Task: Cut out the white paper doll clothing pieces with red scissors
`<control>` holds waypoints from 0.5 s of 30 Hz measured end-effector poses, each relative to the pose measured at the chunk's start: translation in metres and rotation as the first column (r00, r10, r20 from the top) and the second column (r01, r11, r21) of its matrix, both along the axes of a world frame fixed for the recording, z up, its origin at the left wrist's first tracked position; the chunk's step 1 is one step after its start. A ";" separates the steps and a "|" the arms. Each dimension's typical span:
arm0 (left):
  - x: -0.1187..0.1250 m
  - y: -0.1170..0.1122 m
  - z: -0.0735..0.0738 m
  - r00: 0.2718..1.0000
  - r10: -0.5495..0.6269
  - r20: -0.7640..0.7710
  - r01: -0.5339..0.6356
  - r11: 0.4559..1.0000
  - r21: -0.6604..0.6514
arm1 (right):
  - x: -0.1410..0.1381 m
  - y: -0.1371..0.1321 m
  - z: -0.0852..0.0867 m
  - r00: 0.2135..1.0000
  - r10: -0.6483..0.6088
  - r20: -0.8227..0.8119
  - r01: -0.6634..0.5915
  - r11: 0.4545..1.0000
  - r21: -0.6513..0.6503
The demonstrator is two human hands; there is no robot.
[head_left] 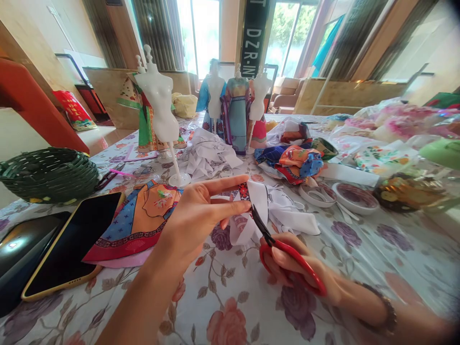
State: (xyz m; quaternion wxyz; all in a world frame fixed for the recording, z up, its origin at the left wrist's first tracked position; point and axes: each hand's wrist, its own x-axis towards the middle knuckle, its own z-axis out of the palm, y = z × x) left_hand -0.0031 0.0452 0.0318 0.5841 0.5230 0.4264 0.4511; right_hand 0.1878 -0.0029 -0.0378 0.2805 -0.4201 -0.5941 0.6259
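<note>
While the left hand (197,206) pinches a patterned strip (244,191) above the table (196,302), short of its far edge, the right hand (316,261) grips scissors (266,235); the strip looks light and limp, best held near the blades (256,218).

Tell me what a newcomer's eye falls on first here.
Probably the red-handled scissors in the right hand, their tips close by the patterned strip pinched in the left hand. Next, the bare white mannequin standing beyond the left hand, then the green basket at the picture's left edge.
</note>
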 end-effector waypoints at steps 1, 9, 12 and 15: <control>0.000 0.000 0.000 1.000 0.002 0.000 -0.002 1.000 0.000 | 0.000 0.000 0.000 1.000 -0.001 -0.001 0.001 1.000 0.002; 0.000 -0.001 0.000 1.000 0.013 0.009 -0.013 1.000 -0.010 | -0.004 0.001 0.000 0.999 -0.012 -0.039 0.012 1.000 0.006; 0.000 0.000 -0.001 1.000 0.007 0.004 -0.007 1.000 0.002 | -0.005 0.001 0.001 0.999 -0.018 -0.032 0.018 1.000 0.012; 0.000 -0.001 -0.001 1.000 0.007 -0.001 -0.007 1.000 0.002 | -0.004 0.001 0.002 1.000 -0.003 -0.015 0.004 0.999 0.049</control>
